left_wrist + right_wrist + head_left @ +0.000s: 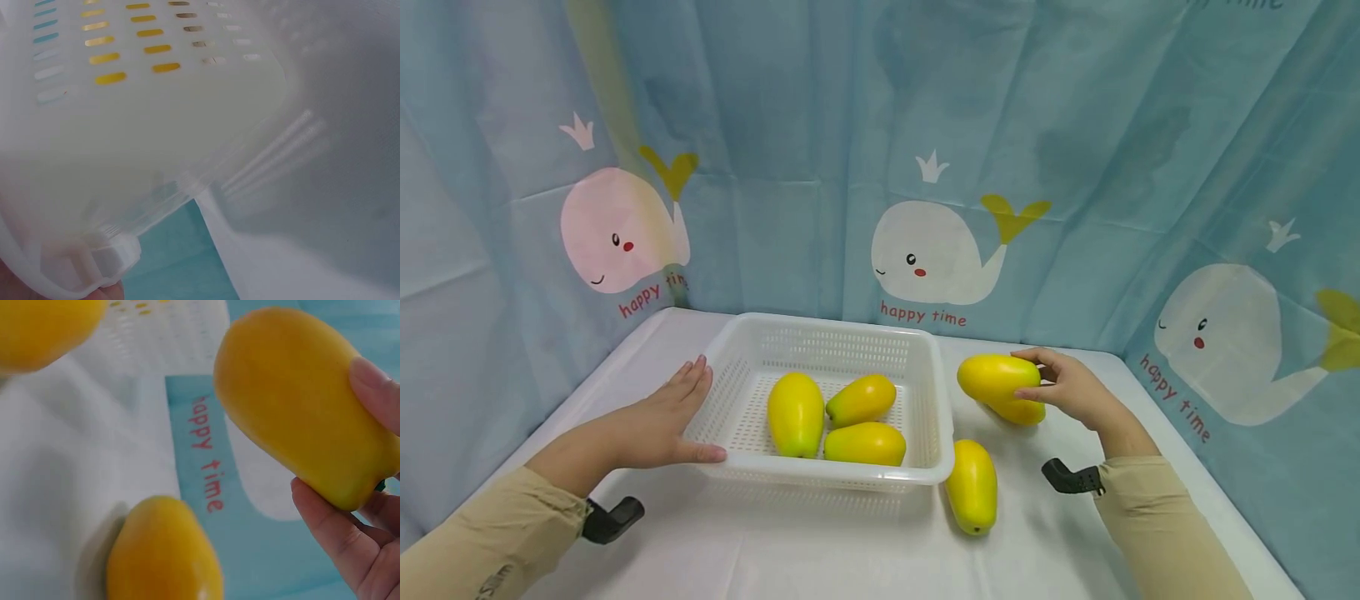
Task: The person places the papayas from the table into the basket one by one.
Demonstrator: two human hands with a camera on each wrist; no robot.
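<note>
My right hand (1071, 392) pinches a yellow papaya (992, 377) by its narrow end, thumb on one side and fingers on the other. In the right wrist view its green stem end sits by the fingers. Below it lies another papaya (1022, 412), partly hidden. One more papaya (972, 492) rests on the table beside the basket's front right corner. My left hand (658, 421) rests with straight, spread fingers against the left side of the white basket (842, 471), its thumb at the front left corner. Inside the basket are three papayas, including a large one (795, 412).
The white-covered table (760, 550) stands against a blue curtain (790, 233) printed with whales, which closes in the back and sides. The basket's perforated wall (156, 119) fills much of the left wrist view.
</note>
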